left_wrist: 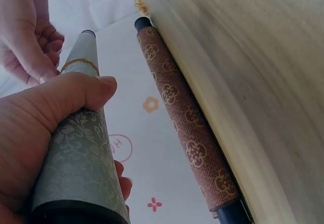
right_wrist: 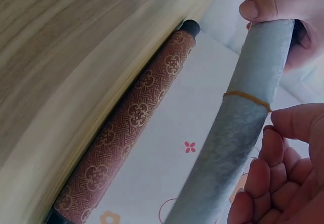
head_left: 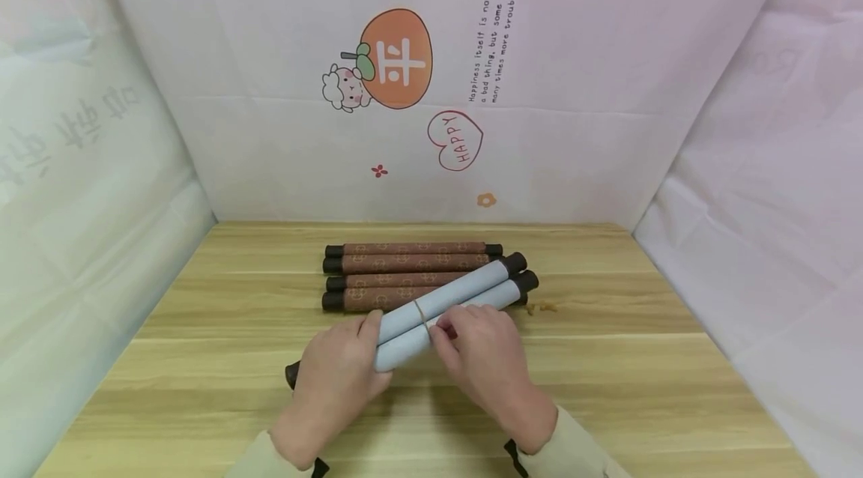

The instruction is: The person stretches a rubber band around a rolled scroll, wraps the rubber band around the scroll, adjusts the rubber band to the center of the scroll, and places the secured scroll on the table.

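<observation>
Two pale blue-grey rolled scrolls (head_left: 465, 291) with dark end knobs lie side by side, tilted up toward the right, over the table. My left hand (head_left: 339, 358) grips both near their lower left end, its thumb across the top. A thin tan rubber band (right_wrist: 248, 97) goes around the pair near the middle. With thumb and forefinger, my right hand (head_left: 487, 354) pinches this band at the near side of the scrolls. The right wrist view shows its other fingers curled toward the palm. A leafy pattern shows on the scroll cloth in the left wrist view.
Several brown scrolls (head_left: 398, 263) with gold patterns and black knobs lie in a row on the wooden table (head_left: 202, 328), behind the pale pair. Right of them sits a small heap of tan rubber bands (head_left: 542, 307). White printed sheets (head_left: 559, 163) wall the back and sides.
</observation>
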Demonstrator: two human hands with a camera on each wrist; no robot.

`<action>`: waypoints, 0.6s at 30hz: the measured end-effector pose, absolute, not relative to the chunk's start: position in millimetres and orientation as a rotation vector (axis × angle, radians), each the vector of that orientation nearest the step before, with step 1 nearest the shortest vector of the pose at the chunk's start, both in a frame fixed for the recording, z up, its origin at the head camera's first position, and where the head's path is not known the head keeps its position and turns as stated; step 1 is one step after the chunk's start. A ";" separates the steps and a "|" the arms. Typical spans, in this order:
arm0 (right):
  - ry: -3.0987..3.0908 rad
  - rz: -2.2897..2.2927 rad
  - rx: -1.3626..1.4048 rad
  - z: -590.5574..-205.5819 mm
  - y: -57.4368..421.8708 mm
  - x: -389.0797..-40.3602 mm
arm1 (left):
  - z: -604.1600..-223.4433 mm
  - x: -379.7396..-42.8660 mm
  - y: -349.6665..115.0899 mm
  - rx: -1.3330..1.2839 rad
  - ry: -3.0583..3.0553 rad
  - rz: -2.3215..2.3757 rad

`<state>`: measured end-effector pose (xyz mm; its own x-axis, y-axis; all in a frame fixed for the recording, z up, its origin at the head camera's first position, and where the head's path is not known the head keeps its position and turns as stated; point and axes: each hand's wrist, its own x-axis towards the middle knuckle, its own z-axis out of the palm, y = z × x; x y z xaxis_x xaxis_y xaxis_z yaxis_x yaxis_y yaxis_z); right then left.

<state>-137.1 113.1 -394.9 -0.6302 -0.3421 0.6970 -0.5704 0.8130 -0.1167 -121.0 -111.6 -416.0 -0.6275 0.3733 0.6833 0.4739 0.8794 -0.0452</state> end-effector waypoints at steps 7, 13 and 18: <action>-2.380 0.511 0.621 -395.3 122.2 -134.6 | -410.1 -119.5 -119.4 -0.556 -2.446 -0.252; -2.429 0.525 0.575 -397.9 131.7 -135.4 | -404.0 -119.1 -129.1 -0.446 -2.598 -0.392; -2.536 0.548 0.506 -399.3 139.2 -134.6 | -395.9 -121.6 -139.7 -0.344 -2.730 -0.528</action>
